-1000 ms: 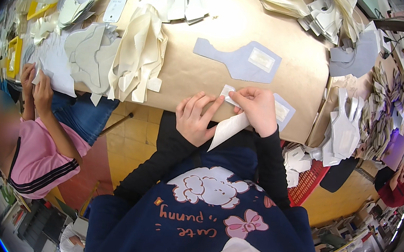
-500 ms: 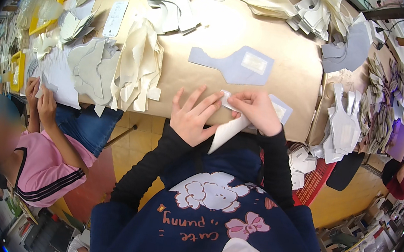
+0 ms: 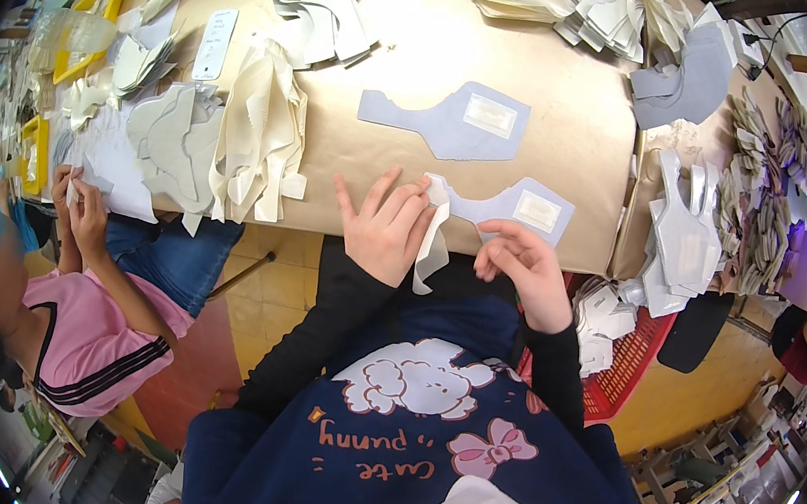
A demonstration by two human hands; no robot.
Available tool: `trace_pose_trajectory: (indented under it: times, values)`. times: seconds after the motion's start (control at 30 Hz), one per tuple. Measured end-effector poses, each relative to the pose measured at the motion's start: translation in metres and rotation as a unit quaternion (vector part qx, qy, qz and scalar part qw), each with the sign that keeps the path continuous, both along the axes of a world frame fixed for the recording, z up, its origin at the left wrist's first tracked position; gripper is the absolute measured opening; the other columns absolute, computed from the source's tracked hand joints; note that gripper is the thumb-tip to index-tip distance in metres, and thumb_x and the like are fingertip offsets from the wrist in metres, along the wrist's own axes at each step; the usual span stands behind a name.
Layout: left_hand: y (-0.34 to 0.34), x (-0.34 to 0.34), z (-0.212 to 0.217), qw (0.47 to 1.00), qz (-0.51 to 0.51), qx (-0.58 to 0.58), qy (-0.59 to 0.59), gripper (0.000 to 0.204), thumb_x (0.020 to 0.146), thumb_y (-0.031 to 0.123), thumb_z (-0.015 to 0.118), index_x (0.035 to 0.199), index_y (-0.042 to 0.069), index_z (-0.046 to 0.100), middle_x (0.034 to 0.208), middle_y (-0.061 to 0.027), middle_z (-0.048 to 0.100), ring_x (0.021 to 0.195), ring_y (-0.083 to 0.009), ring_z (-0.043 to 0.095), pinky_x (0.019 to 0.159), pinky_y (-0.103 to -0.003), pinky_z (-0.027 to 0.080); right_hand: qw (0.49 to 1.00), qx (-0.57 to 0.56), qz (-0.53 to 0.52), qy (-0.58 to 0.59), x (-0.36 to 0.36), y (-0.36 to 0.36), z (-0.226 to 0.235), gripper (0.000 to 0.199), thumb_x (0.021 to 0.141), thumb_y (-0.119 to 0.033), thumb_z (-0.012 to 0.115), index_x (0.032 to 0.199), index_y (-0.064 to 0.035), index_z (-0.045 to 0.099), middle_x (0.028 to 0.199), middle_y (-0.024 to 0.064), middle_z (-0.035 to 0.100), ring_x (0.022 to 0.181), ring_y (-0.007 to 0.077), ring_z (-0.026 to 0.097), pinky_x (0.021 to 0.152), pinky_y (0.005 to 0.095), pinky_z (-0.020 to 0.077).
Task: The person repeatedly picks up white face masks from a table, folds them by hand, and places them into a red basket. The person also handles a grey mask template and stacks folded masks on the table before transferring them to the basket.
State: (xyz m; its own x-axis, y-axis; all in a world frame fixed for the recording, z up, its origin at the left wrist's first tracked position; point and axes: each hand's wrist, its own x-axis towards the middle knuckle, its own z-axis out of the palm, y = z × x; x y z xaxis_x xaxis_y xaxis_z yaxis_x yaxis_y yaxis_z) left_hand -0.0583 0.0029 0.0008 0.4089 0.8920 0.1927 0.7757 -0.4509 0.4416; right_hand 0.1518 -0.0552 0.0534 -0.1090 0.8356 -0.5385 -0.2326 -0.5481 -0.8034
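Observation:
A grey-blue cut-out piece (image 3: 502, 205) with a pale rectangular patch lies at the table's near edge. A cream strip of material (image 3: 432, 242) covers its narrow left end and hangs down over the edge. My left hand (image 3: 384, 230) rests flat with fingers apart, its fingertips touching the top of the strip. My right hand (image 3: 530, 276) is just below the cut-out, fingers loosely bent and apart, with nothing visible in them. Farther back lies a matching grey-blue cut-out (image 3: 470, 124), also with a pale patch.
Left of my hands lie cream strips (image 3: 265, 134) and grey cut pieces (image 3: 173, 143). Stacked cut-outs (image 3: 682, 236) overhang the table at right, above a red basket (image 3: 625, 375). More stacks line the far side. A co-worker in a pink top (image 3: 100, 341) sits at left.
My right hand has let go of the cream strip and drawn back toward me. The strip now hangs more upright beside my left hand, uncovering more of the near cut-out.

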Motion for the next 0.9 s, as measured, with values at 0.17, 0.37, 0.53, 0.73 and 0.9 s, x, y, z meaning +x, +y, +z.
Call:
trace_pose_trajectory:
  times: [0.17,0.37,0.53,0.73,0.9]
  values:
    - [0.002,0.007,-0.004,0.999,0.015,-0.005,-0.038,0.011,0.088,0.017,0.07,0.098,0.015,0.067,0.104,0.0038,0.065,0.127,-0.0234,0.055,0.115,-0.071,0.016,0.805,0.335,0.05,-0.486,-0.029,-0.007,-0.014,0.041,0.084,-0.001,0.064,0.121,-0.0175,0.071,0.125,0.0085,0.063,0.109,0.0288,0.061,0.094,0.0386,0.0501]
    - [0.003,0.002,-0.014,0.999,0.005,0.029,-0.025,0.011,0.087,0.015,0.071,0.097,0.016,0.067,0.11,0.0062,0.067,0.126,-0.0225,0.056,0.117,-0.067,0.019,0.7,0.469,0.08,-0.533,-0.051,0.015,-0.032,0.045,0.07,-0.003,0.071,0.11,-0.0243,0.076,0.139,0.0047,0.057,0.124,0.0312,0.051,0.103,0.0418,0.0445]
    - [0.003,-0.001,-0.018,0.998,0.001,0.046,-0.033,0.01,0.087,0.015,0.072,0.095,0.016,0.067,0.111,0.0067,0.068,0.126,-0.0212,0.056,0.117,-0.063,0.022,0.772,0.464,-0.022,-0.433,-0.042,0.013,-0.03,0.028,0.072,-0.001,0.073,0.099,-0.0072,0.072,0.117,0.0083,0.067,0.107,0.0281,0.063,0.09,0.0386,0.0495]
    - [0.003,0.002,-0.017,0.998,0.009,0.037,-0.053,0.011,0.086,0.016,0.075,0.094,0.015,0.068,0.109,0.0062,0.068,0.124,-0.0233,0.057,0.116,-0.061,0.024,0.862,0.268,-0.247,-0.353,-0.032,-0.007,-0.036,0.016,0.082,0.004,0.069,0.098,0.0047,0.069,0.095,0.017,0.069,0.082,0.0295,0.069,0.071,0.0333,0.0525]
    - [0.004,0.002,-0.015,0.998,0.006,0.037,-0.051,0.01,0.086,0.016,0.075,0.093,0.016,0.068,0.109,0.0062,0.068,0.124,-0.0232,0.056,0.116,-0.06,0.024,0.911,0.18,-0.261,-0.264,-0.022,-0.022,-0.039,0.01,0.089,-0.001,0.069,0.092,0.0091,0.069,0.079,0.0125,0.072,0.062,0.0139,0.066,0.058,0.0262,0.0508]
